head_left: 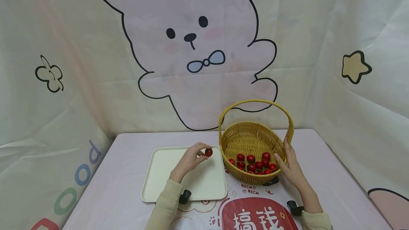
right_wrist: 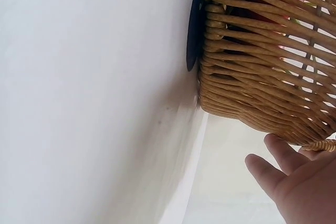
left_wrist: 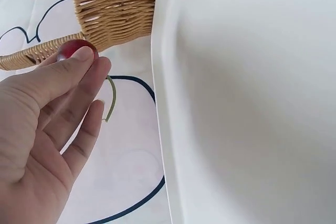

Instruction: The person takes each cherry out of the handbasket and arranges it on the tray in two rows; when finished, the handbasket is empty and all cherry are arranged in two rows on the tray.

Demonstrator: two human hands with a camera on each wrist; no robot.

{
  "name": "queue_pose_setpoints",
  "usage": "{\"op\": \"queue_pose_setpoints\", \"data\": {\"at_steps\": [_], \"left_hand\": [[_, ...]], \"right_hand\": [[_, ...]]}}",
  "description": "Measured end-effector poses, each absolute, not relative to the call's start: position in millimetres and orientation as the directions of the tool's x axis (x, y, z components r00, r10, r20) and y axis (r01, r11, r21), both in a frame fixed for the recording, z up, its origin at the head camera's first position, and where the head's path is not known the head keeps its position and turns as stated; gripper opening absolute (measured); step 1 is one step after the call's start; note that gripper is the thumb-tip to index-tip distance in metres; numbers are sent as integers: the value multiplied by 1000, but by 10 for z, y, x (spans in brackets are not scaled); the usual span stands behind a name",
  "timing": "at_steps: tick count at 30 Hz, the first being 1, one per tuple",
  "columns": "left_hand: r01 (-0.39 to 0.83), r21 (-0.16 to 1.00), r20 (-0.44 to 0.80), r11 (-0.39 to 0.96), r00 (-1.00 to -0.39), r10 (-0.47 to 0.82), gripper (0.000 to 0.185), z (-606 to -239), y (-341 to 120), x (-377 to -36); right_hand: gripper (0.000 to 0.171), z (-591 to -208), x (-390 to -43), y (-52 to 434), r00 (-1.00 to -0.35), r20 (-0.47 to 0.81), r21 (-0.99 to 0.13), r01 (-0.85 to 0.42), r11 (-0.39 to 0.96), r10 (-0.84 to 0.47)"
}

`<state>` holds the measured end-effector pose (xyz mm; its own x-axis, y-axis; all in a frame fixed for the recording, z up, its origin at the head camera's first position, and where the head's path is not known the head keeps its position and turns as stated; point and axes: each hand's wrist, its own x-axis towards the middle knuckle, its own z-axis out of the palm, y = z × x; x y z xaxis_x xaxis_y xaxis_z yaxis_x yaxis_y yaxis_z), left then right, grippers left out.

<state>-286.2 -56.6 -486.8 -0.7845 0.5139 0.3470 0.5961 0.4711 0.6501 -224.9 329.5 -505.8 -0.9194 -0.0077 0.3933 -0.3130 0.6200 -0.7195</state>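
Observation:
My left hand (head_left: 191, 158) pinches a red cherry (head_left: 208, 152) above the right part of the white tray (head_left: 159, 184). In the left wrist view the cherry (left_wrist: 73, 50) sits between thumb and fingertips, its green stem (left_wrist: 112, 98) hanging down beside the tray's edge (left_wrist: 160, 103). A wicker basket (head_left: 252, 137) with a hoop handle stands right of the tray and holds several red cherries (head_left: 255, 162). My right hand (head_left: 289, 164) rests with straight fingers against the basket's right rim. In the right wrist view the fingers (right_wrist: 278, 166) lie under the basket's woven wall (right_wrist: 252, 77).
The table (head_left: 127, 144) wears a pale printed cloth with a red label (head_left: 255, 215) at the front. A bunny-print curtain (head_left: 198, 45) hangs behind and at both sides. Black wrist camera mounts (head_left: 184, 196) show by each forearm.

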Motion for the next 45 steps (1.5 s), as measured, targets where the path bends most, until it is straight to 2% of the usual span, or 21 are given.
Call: {"op": "queue_pose_setpoints", "data": {"at_steps": [6, 16, 22, 26, 32, 38, 45], "left_hand": [[627, 601, 305, 495, -753, 584, 36, -4898, -556, -2944], [664, 435, 176, 608, -725, 666, 32, -4927, -495, -3062], [651, 422, 103, 631, -726, 680, 33, -4938, -444, -3088], [672, 410, 106, 617, -707, 699, 28, -4924, -417, -3083], [692, 327, 114, 643, -705, 700, 23, -4922, -400, -3076], [677, 347, 107, 649, -716, 690, 26, -4931, -393, -3083], [700, 336, 108, 630, -693, 713, 24, -4939, -382, -3095]], "right_hand": [[77, -5060, -2250, 3295, -918, 397, -718, -315, 621, -6], [78, -5066, -2261, 3285, -914, 405, -709, -320, 628, -8], [77, -5057, -2261, 3289, -910, 414, -713, -332, 617, -10], [77, -5059, -2256, 3299, -910, 415, -714, -332, 616, -9], [76, -5071, -2254, 3304, -911, 412, -713, -328, 620, -8], [77, -5083, -2263, 3299, -915, 404, -711, -315, 628, -2], [77, -5067, -2266, 3295, -913, 407, -703, -316, 636, -4]]}}
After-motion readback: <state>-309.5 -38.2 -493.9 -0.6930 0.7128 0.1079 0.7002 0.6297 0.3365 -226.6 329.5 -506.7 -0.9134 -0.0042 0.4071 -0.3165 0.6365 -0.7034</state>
